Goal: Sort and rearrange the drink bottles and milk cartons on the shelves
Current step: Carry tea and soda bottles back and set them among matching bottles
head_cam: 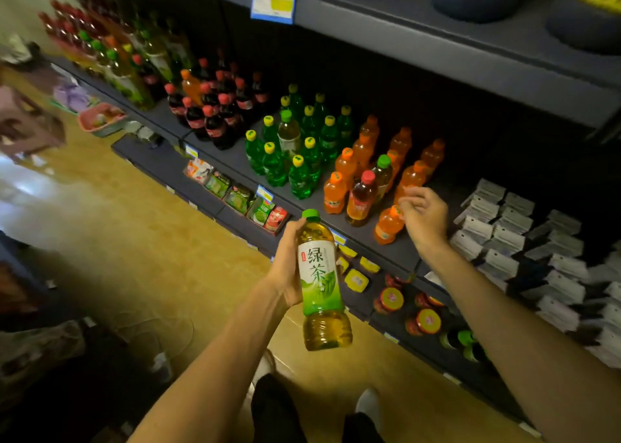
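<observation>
dark grey shelving (437, 52) runs diagonally across the view, its middle shelf (363, 227) carrying the drinks; yellow-brown floor (161, 261) lies below and left of it; white-tagged dark packets (504, 241) fill the right end of the same shelf; green bottles with yellow caps (295, 153) stand grouped at mid-shelf, cola bottles with red caps (215, 116) to their left, orange soda bottles (400, 170) to their right; among the orange group stand a red-capped amber bottle (361, 199) and a green-capped bottle (382, 173); green tea bottle (321, 281), green cap, white-and-green label, amber liquid, is held upright in front of the shelf edge, off the shelf, below the orange group; left hand (289, 267) grips it from behind, fingers wrapped round the label, thumb near the neck; right hand (425, 217) hovers at the front right of the orange group, fingers loosely curled and slightly apart, holding nothing, fingertips (408, 204) just beside an orange bottle's cap; whether they touch it cannot be told; blue-edged price tags (274, 3) sit on shelf edges.
</observation>
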Action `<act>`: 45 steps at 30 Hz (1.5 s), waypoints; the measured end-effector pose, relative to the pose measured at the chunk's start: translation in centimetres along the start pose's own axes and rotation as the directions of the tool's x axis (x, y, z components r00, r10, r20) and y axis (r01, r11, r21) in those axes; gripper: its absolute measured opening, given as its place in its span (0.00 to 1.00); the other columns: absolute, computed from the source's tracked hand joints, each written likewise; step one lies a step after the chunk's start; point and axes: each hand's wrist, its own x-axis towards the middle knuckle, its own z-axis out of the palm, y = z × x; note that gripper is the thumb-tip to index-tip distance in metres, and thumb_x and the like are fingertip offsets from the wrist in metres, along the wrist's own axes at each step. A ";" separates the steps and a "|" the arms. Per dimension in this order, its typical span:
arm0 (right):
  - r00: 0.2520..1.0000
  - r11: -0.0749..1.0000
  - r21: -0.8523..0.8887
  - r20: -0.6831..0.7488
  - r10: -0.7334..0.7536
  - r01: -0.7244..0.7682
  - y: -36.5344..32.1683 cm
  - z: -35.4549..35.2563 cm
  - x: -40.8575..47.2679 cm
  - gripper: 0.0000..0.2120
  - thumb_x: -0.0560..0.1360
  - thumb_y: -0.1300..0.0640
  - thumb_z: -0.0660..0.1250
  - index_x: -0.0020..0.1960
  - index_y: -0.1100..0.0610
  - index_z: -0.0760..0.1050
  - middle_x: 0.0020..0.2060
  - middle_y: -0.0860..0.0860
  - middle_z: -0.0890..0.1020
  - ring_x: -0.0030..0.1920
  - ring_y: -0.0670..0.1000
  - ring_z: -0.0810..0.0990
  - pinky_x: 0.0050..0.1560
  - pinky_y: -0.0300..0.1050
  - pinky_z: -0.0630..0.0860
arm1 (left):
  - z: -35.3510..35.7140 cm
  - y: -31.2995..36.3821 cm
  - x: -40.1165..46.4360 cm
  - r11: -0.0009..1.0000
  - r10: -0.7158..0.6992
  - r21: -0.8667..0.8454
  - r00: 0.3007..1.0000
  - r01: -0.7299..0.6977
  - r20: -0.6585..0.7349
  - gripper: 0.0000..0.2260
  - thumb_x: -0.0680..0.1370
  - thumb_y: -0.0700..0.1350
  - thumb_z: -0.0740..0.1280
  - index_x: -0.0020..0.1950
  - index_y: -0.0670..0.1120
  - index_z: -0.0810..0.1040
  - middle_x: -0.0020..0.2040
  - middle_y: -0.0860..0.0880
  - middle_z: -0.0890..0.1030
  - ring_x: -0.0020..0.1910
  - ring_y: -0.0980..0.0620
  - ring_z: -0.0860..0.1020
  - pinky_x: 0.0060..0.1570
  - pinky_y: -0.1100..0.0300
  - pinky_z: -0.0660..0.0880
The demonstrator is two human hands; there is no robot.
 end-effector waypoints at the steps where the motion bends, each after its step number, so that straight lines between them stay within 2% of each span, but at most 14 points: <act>1: 0.999 0.999 0.019 -0.019 0.026 -0.026 -0.3 1.1 -0.5 0.09 0.76 0.67 0.67 0.51 0.55 0.76 0.42 0.54 0.82 0.46 0.53 0.82 0.47 0.45 0.79 | -0.7 0.9 -0.4 1.000 0.001 0.028 1.000 -0.001 0.009 0.25 0.69 0.64 0.68 0.43 0.40 0.80 0.40 0.41 0.79 0.38 0.44 0.77 0.44 0.52 0.75; 4: 0.989 0.990 0.089 -0.095 0.116 -0.107 -1.1 3.9 -2.6 0.09 0.76 0.68 0.68 0.52 0.56 0.77 0.45 0.57 0.83 0.39 0.49 0.80 0.36 0.37 0.78 | -2.4 3.8 -1.5 0.997 0.010 0.080 0.999 -0.013 0.044 0.21 0.70 0.58 0.68 0.49 0.40 0.79 0.41 0.40 0.79 0.39 0.44 0.78 0.45 0.51 0.76; 6: 0.973 0.977 0.130 -0.138 0.185 -0.168 -1.1 5.5 -4.0 0.08 0.76 0.67 0.68 0.51 0.55 0.77 0.46 0.57 0.82 0.39 0.50 0.80 0.33 0.37 0.78 | -3.2 5.5 -2.2 0.994 0.023 0.101 0.996 -0.032 0.084 0.19 0.71 0.54 0.67 0.53 0.40 0.77 0.44 0.40 0.78 0.41 0.43 0.78 0.44 0.51 0.78; 9: 0.948 0.951 0.212 -0.179 0.263 -0.224 -1.2 7.3 -5.9 0.10 0.76 0.67 0.68 0.48 0.53 0.76 0.48 0.59 0.83 0.45 0.55 0.82 0.38 0.44 0.78 | -4.0 7.6 -3.2 0.987 0.025 0.157 0.993 -0.044 0.118 0.19 0.72 0.52 0.67 0.56 0.41 0.76 0.45 0.41 0.78 0.41 0.44 0.78 0.41 0.53 0.80; 11: 0.930 0.935 0.258 -0.210 0.302 -0.245 -1.5 8.1 -7.3 0.09 0.75 0.67 0.68 0.51 0.55 0.77 0.47 0.58 0.83 0.47 0.55 0.82 0.41 0.47 0.79 | -4.3 8.6 -3.5 0.979 0.011 0.199 0.993 -0.035 0.116 0.19 0.71 0.53 0.68 0.54 0.40 0.78 0.44 0.41 0.80 0.41 0.45 0.80 0.38 0.53 0.81; 17: 0.890 0.886 0.385 -0.263 0.372 -0.257 -2.5 9.2 -10.7 0.09 0.76 0.65 0.69 0.55 0.57 0.77 0.46 0.57 0.82 0.47 0.53 0.82 0.40 0.43 0.81 | -5.8 9.0 -3.4 0.996 0.015 0.085 0.989 -0.028 0.148 0.24 0.75 0.62 0.64 0.53 0.41 0.81 0.41 0.42 0.82 0.39 0.46 0.80 0.38 0.55 0.81; 19: 0.890 0.879 0.404 -0.261 0.374 -0.251 -3.0 9.4 -10.8 0.10 0.77 0.65 0.68 0.57 0.57 0.77 0.47 0.56 0.83 0.48 0.53 0.83 0.41 0.44 0.80 | -6.1 8.8 -3.5 0.998 0.038 0.040 0.988 -0.044 0.148 0.26 0.74 0.65 0.63 0.47 0.42 0.83 0.40 0.41 0.82 0.41 0.44 0.79 0.37 0.55 0.80; 21: 0.897 0.883 0.404 -0.256 0.359 -0.238 -3.9 9.5 -10.3 0.10 0.78 0.65 0.67 0.58 0.59 0.77 0.47 0.56 0.83 0.49 0.54 0.83 0.43 0.45 0.80 | -6.4 9.1 -4.0 0.998 0.055 0.018 0.987 -0.058 0.154 0.28 0.74 0.67 0.63 0.42 0.42 0.85 0.43 0.39 0.81 0.43 0.42 0.78 0.39 0.54 0.80; 24: 0.918 0.892 0.402 -0.236 0.320 -0.207 -5.3 9.6 -9.1 0.09 0.78 0.65 0.65 0.57 0.58 0.76 0.47 0.56 0.82 0.49 0.53 0.82 0.45 0.46 0.81 | -6.8 10.2 -4.6 0.994 0.074 0.068 0.982 -0.087 0.173 0.30 0.71 0.70 0.64 0.46 0.43 0.84 0.48 0.38 0.80 0.43 0.39 0.79 0.43 0.50 0.78; 27: 0.922 0.890 0.413 -0.231 0.309 -0.195 -5.8 9.7 -7.6 0.09 0.78 0.66 0.65 0.55 0.56 0.77 0.45 0.54 0.83 0.49 0.53 0.83 0.45 0.46 0.81 | -6.8 11.1 -4.5 0.989 0.108 0.090 0.986 -0.120 0.128 0.33 0.65 0.71 0.70 0.52 0.44 0.81 0.46 0.41 0.80 0.42 0.41 0.79 0.44 0.48 0.78; 29: 0.930 0.890 0.410 -0.208 0.303 -0.199 -6.1 9.7 -6.7 0.10 0.78 0.67 0.64 0.57 0.57 0.76 0.45 0.52 0.83 0.48 0.50 0.83 0.43 0.43 0.80 | -6.3 11.3 -4.3 0.985 0.151 0.067 0.984 -0.157 0.089 0.33 0.66 0.71 0.68 0.53 0.44 0.80 0.44 0.42 0.79 0.39 0.43 0.78 0.42 0.49 0.78; 34: 0.948 0.924 0.343 -0.200 0.247 -0.168 -5.8 8.5 -4.5 0.09 0.79 0.66 0.65 0.57 0.56 0.75 0.45 0.49 0.81 0.47 0.48 0.81 0.42 0.40 0.79 | -4.4 11.2 -3.3 0.974 0.226 0.007 0.974 -0.226 -0.003 0.31 0.69 0.70 0.65 0.50 0.43 0.79 0.42 0.43 0.79 0.36 0.45 0.77 0.38 0.52 0.78; 40: 0.953 0.952 0.261 -0.211 0.220 -0.161 -3.4 6.0 -1.2 0.14 0.79 0.66 0.64 0.64 0.61 0.74 0.54 0.55 0.80 0.53 0.52 0.81 0.41 0.39 0.78 | -1.4 10.1 -0.6 0.958 0.279 -0.046 0.958 -0.282 -0.066 0.29 0.71 0.71 0.62 0.44 0.45 0.81 0.39 0.43 0.79 0.35 0.44 0.77 0.36 0.53 0.77; 45: 0.974 0.973 0.181 -0.148 0.174 -0.146 -1.6 4.9 0.5 0.15 0.79 0.65 0.66 0.64 0.61 0.74 0.54 0.54 0.80 0.49 0.48 0.79 0.45 0.46 0.80 | 1.2 8.6 1.3 0.944 0.317 -0.049 0.940 -0.325 -0.125 0.29 0.69 0.71 0.63 0.46 0.45 0.81 0.39 0.43 0.79 0.36 0.45 0.76 0.38 0.53 0.77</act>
